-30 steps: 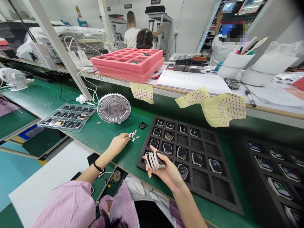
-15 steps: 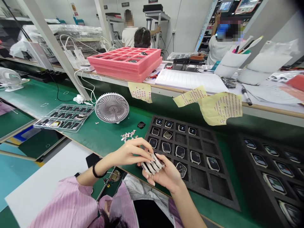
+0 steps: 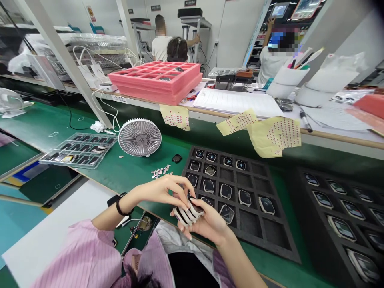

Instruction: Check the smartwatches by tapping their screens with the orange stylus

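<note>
Right hand [image 3: 211, 228]: clamping around a stack of watch cases [image 3: 187, 216], holding it above the near edge of the table [image 3: 132, 171]
Left hand [image 3: 168, 190]: no longer reaching into the small tabs [image 3: 162, 171] as a second ago, now bending over the stack, fingertips touching it; cannot tell if pinching anything
Small tabs: lying loose just beyond left hand
Foam tray [image 3: 277, 236]: carrying watches; hands covering its near-left corner
Fan [image 3: 140, 138]: standing behind tabs, toward table's far edge
Clear tray [image 3: 81, 150]: lying left of fan
</note>
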`<action>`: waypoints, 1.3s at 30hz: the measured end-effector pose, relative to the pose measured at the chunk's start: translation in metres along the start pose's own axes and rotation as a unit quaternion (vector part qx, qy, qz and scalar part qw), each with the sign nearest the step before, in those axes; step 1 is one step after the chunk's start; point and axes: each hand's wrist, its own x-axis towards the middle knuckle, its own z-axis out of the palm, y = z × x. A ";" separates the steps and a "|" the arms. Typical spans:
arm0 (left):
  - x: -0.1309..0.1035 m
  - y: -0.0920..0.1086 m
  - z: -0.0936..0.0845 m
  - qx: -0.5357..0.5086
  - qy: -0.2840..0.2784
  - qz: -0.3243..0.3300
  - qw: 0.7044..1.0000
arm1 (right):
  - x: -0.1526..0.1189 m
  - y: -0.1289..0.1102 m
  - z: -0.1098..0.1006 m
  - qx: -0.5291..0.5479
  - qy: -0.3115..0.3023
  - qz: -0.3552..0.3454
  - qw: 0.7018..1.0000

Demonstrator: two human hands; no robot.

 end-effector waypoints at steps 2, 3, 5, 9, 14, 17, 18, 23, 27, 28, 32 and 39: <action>0.001 -0.003 0.003 -0.017 0.011 -0.005 1.000 | -0.001 -0.002 0.000 -0.005 0.000 0.002 1.000; 0.002 -0.004 0.004 -0.019 0.017 -0.009 1.000 | -0.001 -0.002 0.000 -0.009 -0.002 0.001 1.000; 0.003 -0.005 0.005 -0.017 0.019 -0.020 0.999 | -0.002 -0.003 0.000 -0.016 -0.005 -0.006 1.000; 0.004 -0.006 0.005 -0.008 0.000 -0.038 0.999 | -0.002 -0.002 0.000 -0.019 -0.006 -0.006 1.000; 0.003 -0.008 0.007 -0.009 -0.008 -0.027 1.000 | -0.002 0.001 0.002 -0.021 -0.006 0.000 1.000; 0.003 -0.009 0.007 0.003 -0.008 -0.029 1.000 | 0.001 0.004 0.002 -0.021 -0.001 -0.007 1.000; 0.003 -0.009 0.007 0.004 -0.009 -0.028 1.000 | 0.002 0.005 0.002 -0.021 0.001 -0.009 1.000; 0.006 -0.006 0.003 -0.004 -0.014 -0.029 0.999 | -0.003 0.004 0.004 -0.068 0.037 -0.036 0.996; 0.010 0.010 0.011 0.031 0.035 -0.049 0.998 | -0.023 -0.016 0.011 -0.244 0.179 -0.153 0.941; 0.012 0.013 0.016 0.048 0.055 -0.050 0.996 | -0.028 -0.023 0.012 -0.301 0.213 -0.186 0.911; 0.035 0.007 0.047 0.141 0.163 -0.035 0.976 | -0.034 -0.052 0.005 -0.478 0.278 -0.272 0.787; 0.112 -0.059 0.073 0.223 0.219 -0.088 0.946 | -0.006 -0.082 -0.049 -0.496 0.336 -0.310 0.738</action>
